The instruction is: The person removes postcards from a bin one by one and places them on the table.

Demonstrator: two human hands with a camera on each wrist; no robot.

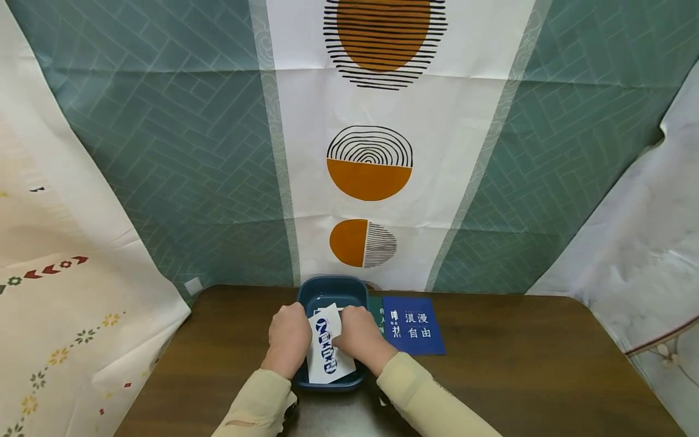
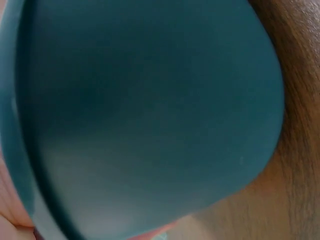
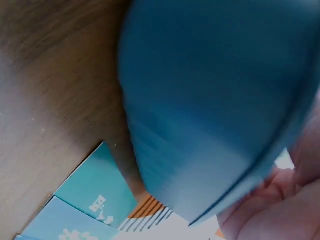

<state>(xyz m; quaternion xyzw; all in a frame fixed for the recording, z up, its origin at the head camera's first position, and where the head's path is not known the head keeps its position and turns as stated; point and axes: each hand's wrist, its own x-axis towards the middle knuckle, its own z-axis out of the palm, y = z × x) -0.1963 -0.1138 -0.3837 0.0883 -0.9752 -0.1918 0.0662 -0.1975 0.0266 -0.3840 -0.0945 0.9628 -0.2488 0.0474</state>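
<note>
A white card with dark blue lettering is held tilted over a dark blue tray. My left hand, fingers curled, grips the card by its left edge. From the other side my right hand pinches it near its right edge. More white card or paper shows beneath the lettered piece; whether it is separate I cannot tell. In both wrist views the tray's outer wall fills much of the picture. It hides most of the left hand and part of the right hand.
A blue card with white characters lies to the right of the tray, overlapping a green card. All stand on a brown wooden table. A patterned cloth hangs behind the table's back edge.
</note>
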